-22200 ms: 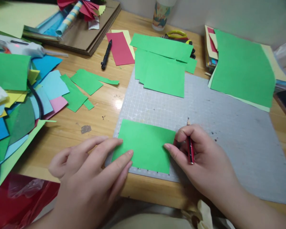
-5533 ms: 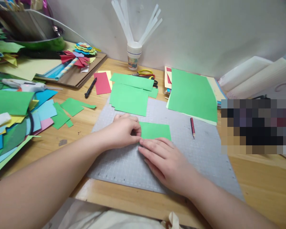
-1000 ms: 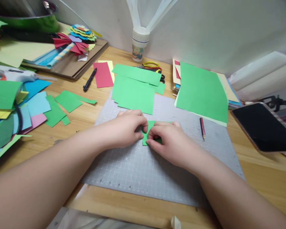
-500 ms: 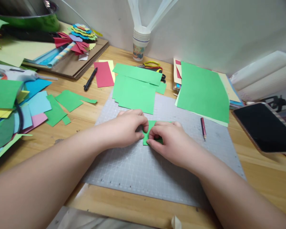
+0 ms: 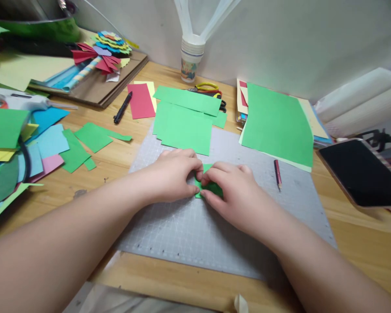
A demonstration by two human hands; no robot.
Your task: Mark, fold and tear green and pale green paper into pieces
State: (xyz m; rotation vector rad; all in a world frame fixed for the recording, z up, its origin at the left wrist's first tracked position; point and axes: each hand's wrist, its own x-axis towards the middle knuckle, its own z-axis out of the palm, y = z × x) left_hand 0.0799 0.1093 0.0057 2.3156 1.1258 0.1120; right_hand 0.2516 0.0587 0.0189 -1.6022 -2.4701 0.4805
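A small folded piece of green paper (image 5: 211, 188) lies on the grey cutting mat (image 5: 189, 226), mostly hidden under my fingers. My left hand (image 5: 174, 174) pinches its left edge with curled fingers. My right hand (image 5: 234, 193) presses and pinches it from the right, thumb and fingertips closed on the fold. The two hands touch above the paper.
A red pencil (image 5: 277, 174) lies on the mat to the right. Green sheets (image 5: 185, 117) and a larger green sheet (image 5: 276, 124) lie behind. A black pen (image 5: 122, 108), scissors (image 5: 208, 89), a paper cup (image 5: 189, 65), a dark phone (image 5: 361, 174) and paper scraps (image 5: 81, 145) surround the mat.
Over the last second my right fingers have shifted left and curled tighter over the green paper, covering more of it. Earlier the piece was larger and flat.
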